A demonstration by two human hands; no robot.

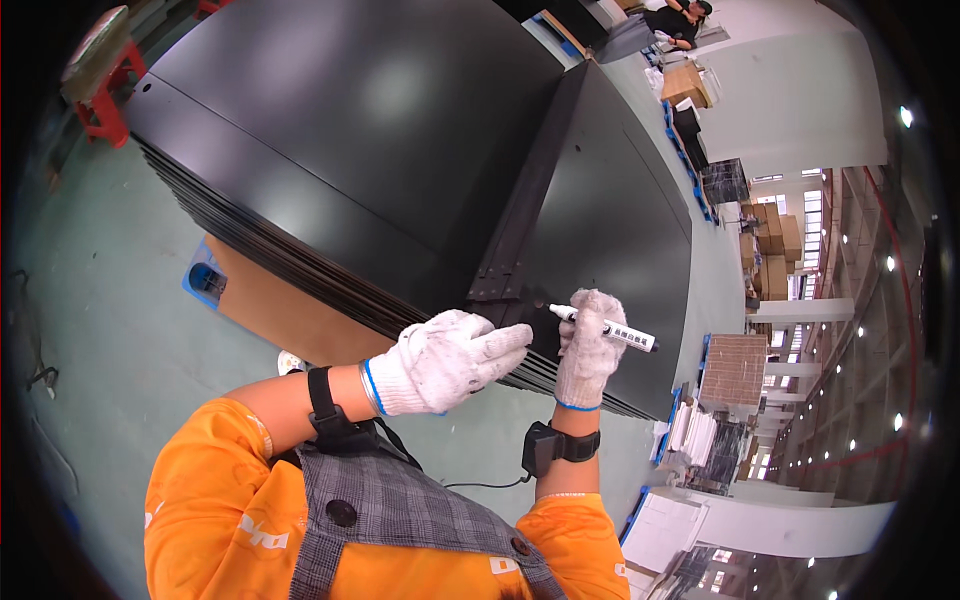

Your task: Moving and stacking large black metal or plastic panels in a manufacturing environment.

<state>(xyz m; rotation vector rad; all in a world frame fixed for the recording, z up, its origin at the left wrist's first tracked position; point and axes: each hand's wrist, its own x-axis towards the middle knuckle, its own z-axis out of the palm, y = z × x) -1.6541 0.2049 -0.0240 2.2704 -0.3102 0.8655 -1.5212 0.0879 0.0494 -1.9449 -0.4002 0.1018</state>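
Note:
My right hand [588, 358], in a white knit glove with a blue cuff, grips a white marker pen [628, 336]. The pen's white end points left, over the near part of a black panel [620, 230]; whether it touches cannot be made out. My left hand [445, 362], gloved the same way, holds nothing. Its fingers stretch rightward at the near edge of the stacked black panels [350, 130]. Between the left stack and the right panel runs a narrow dark strip [535, 190], with small holes or fasteners near its closer end.
Under the stack lie a brown board [280, 315] and a blue pallet corner [205, 277]. A red stool [105, 100] stands far left. Cartons [770, 245] and stacked brown sheets [735, 370] line the right side. Another person [680, 22] is at the far end.

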